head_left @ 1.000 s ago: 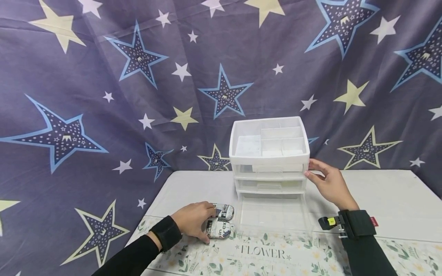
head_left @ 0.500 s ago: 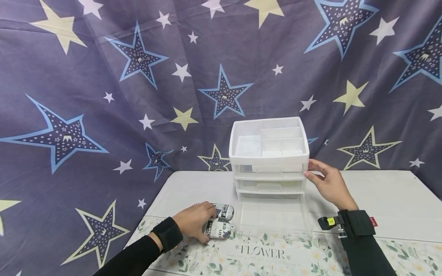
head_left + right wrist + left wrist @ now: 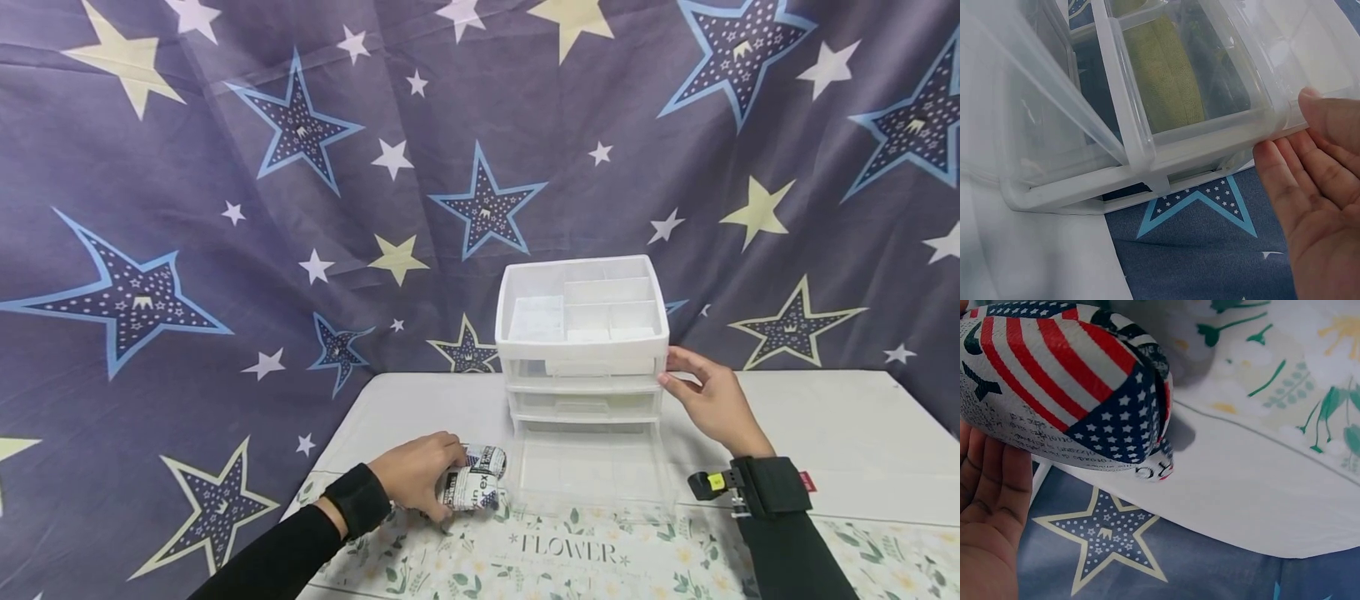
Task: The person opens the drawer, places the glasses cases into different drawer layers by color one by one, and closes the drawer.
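My left hand [image 3: 417, 477] grips a bundle [image 3: 472, 483] in newspaper print, with two rounded lobes, thumb on the near side and fingers on the far side. In the left wrist view the bundle [image 3: 1079, 387] shows a flag pattern of stripes and stars; its exact kind is unclear. To its right stands a white plastic drawer organizer [image 3: 585, 346]. Its bottom drawer [image 3: 592, 475] is pulled out toward me. At the organizer's right side my right hand [image 3: 716, 408] holds the frame between thumb and fingers. The right wrist view shows those fingers [image 3: 1279, 181] against the edge.
Inside a closed clear drawer lies a green fabric item [image 3: 1163, 75]. The organizer's top tray [image 3: 540, 321] has dividers. A floral mat [image 3: 570, 567] covers the front of the white table [image 3: 817, 450]. A star-printed cloth [image 3: 480, 108] hangs behind.
The bundle's two lobes have been squeezed closer together and their near side has lifted slightly. My left hand has moved up a little; my right hand keeps its place.
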The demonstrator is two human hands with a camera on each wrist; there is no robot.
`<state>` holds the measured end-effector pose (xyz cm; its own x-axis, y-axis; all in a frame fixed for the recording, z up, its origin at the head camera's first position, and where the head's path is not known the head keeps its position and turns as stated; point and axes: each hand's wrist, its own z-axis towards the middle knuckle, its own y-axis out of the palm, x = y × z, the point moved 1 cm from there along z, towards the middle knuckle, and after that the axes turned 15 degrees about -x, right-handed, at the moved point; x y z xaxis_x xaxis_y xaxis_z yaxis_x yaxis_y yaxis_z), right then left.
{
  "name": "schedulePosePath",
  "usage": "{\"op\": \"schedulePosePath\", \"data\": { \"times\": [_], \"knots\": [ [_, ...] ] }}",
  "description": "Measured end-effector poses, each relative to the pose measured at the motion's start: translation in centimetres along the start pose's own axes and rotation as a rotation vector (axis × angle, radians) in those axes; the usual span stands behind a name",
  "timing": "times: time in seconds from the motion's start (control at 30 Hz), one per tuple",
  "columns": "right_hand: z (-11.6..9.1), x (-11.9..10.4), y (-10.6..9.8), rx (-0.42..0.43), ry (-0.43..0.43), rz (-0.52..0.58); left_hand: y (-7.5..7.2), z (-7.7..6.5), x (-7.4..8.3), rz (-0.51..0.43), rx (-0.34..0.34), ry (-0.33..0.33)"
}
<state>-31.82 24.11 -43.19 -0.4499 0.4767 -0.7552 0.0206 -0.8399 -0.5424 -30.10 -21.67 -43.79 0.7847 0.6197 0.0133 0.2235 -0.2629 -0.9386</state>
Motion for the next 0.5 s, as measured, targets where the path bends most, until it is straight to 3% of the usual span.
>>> {"op": "schedulePosePath", "data": {
  "times": [0.23,0.5],
  "knots": [
    [0.2,0.1,-0.1,-0.002,-0.004,-0.006,-1.2,0.2,0.1,0.036,0.035,0.006],
    [0.1,0.2,-0.1,-0.006,-0.004,-0.007,-2.6,0.6,0.3,0.054,0.012,0.001]
  ]
}}
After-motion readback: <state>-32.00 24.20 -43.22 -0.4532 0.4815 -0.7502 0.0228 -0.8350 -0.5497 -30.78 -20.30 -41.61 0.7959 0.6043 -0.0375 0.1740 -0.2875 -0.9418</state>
